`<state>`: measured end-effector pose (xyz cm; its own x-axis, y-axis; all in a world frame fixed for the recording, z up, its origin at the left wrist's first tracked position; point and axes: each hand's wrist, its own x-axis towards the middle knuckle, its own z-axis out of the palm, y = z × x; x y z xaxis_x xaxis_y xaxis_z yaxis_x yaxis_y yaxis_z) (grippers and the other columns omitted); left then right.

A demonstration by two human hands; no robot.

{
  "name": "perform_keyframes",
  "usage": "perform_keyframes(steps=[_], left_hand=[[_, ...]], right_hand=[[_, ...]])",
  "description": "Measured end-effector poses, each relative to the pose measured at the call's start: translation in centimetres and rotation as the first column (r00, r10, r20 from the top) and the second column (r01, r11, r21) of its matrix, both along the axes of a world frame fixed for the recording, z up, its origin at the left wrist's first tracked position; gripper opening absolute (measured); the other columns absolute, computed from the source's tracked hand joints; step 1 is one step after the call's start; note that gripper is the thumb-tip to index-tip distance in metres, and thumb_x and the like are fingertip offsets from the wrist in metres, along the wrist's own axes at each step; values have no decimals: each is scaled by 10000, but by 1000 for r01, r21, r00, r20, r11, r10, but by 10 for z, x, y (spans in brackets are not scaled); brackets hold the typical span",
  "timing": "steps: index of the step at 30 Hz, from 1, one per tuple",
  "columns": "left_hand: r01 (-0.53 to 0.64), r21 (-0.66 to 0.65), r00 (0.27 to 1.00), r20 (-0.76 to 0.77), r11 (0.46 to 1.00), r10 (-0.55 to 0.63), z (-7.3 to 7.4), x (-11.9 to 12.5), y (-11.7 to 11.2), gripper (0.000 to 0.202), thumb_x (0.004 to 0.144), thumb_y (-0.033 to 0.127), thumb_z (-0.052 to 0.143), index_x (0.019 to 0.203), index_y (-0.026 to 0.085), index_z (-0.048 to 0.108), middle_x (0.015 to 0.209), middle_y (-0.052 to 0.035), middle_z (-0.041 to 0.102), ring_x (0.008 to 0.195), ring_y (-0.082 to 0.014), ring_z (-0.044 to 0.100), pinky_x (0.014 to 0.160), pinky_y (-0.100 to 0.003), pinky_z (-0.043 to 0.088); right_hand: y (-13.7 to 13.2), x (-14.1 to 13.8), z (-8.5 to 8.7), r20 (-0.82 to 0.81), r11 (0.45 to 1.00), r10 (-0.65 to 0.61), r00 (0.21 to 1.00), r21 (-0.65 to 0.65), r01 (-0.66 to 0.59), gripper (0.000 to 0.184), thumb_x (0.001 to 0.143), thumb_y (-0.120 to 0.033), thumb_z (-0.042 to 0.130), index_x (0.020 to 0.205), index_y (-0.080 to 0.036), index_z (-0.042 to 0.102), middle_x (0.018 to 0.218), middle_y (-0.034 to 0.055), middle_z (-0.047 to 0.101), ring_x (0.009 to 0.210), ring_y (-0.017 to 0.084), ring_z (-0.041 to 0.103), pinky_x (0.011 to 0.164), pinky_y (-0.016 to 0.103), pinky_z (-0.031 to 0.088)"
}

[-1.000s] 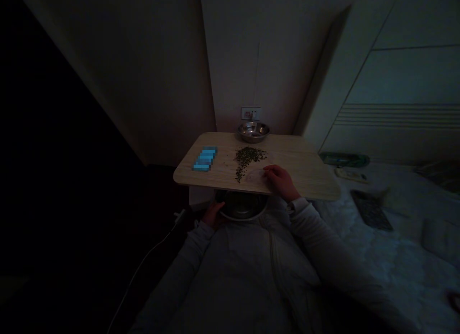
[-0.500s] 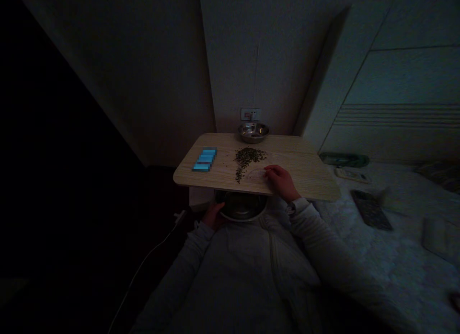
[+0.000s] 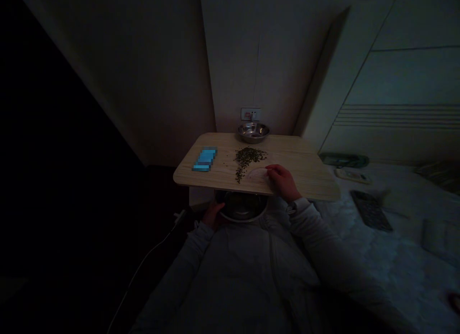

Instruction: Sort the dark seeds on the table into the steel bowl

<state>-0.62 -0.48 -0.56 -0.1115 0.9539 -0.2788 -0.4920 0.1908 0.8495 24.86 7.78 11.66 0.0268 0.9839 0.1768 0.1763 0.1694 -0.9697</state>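
Observation:
The room is very dim. My right hand (image 3: 283, 181) rests on a small wooden table (image 3: 309, 173), fingers curled on a pale thin card-like piece (image 3: 257, 173) beside a pile of small dark bits (image 3: 246, 159). My left hand (image 3: 212, 215) grips the rim of a metal bowl (image 3: 241, 207) held just under the table's near edge. A second metal bowl (image 3: 253, 131) sits at the table's far edge.
A blue blurred rectangle (image 3: 205, 159) lies on the table's left part. A wall socket (image 3: 250, 114) is behind the far bowl. A white cable (image 3: 151, 255) runs down at left. To the right, a bed (image 3: 391, 247) carries a dark flat object and other small items.
My right hand with the pale piece has edged slightly away from me towards the pile. The left hand and the near bowl have stayed put.

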Motion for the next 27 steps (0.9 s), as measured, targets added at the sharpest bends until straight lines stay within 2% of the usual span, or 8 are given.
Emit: perform_keyframes(steps=[3, 8, 13, 16, 19, 22, 27], left_hand=[[-6, -11, 1000, -6, 1000, 6, 3, 2, 0, 417, 607, 261, 838, 1003, 236, 710, 1009, -63, 759, 1174, -323, 641, 969, -465, 533], [5, 57, 1000, -15, 998, -4, 7, 1, -1, 475, 565, 172, 837, 1020, 232, 716, 1022, -81, 750, 1197, -330, 622, 998, -449, 498], [19, 47, 999, -37, 999, -17, 7, 0, -2, 410, 516, 110, 823, 891, 243, 723, 918, -61, 741, 1143, -318, 637, 985, -423, 486], [33, 26, 999, -35, 999, -32, 5, 1, 0, 315, 539, 173, 811, 833, 223, 712, 840, -56, 730, 1083, -329, 651, 953, -430, 488], [47, 3, 999, -15, 999, -47, 1, 0, 1, 354, 561, 249, 801, 900, 206, 707, 863, -61, 734, 1073, -331, 654, 947, -435, 484], [42, -1, 999, -7, 999, -42, 0, 0, 2, 430, 563, 269, 807, 976, 220, 699, 906, -61, 738, 1089, -321, 655, 954, -433, 485], [86, 5, 996, 6, 996, -86, 7, 7, -1, 441, 580, 278, 820, 998, 228, 687, 945, -83, 743, 1079, -318, 668, 939, -460, 504]], right_hand=[[4, 3, -3, -43, 999, -41, 998, 3, 41, 357, 637, -507, 572, 849, -225, 625, 638, -9, 575, 653, 176, 518, 642, 316, 417], [14, 13, -11, -100, 999, -45, 994, 24, 47, 368, 681, -556, 535, 881, -250, 582, 729, 43, 606, 705, 217, 551, 652, 359, 452], [22, 21, -15, -166, 996, -45, 985, 70, 57, 340, 710, -560, 507, 878, -266, 541, 715, 47, 573, 686, 223, 533, 631, 374, 454], [20, 21, -15, -236, 995, -70, 969, 56, 86, 329, 694, -537, 538, 879, -266, 547, 720, 44, 583, 685, 218, 537, 636, 368, 455], [12, 14, -12, -159, 993, -101, 982, 41, 109, 343, 698, -508, 567, 913, -242, 594, 720, 29, 611, 681, 205, 547, 658, 353, 456], [3, 5, -8, -9, 999, 0, 1000, 50, 1, 351, 686, -467, 600, 932, -220, 633, 712, 11, 641, 691, 191, 578, 696, 342, 470], [-4, 1, -2, 30, 993, 109, 994, 42, -110, 333, 672, -423, 586, 933, -222, 632, 758, 20, 689, 707, 187, 596, 686, 329, 469]])
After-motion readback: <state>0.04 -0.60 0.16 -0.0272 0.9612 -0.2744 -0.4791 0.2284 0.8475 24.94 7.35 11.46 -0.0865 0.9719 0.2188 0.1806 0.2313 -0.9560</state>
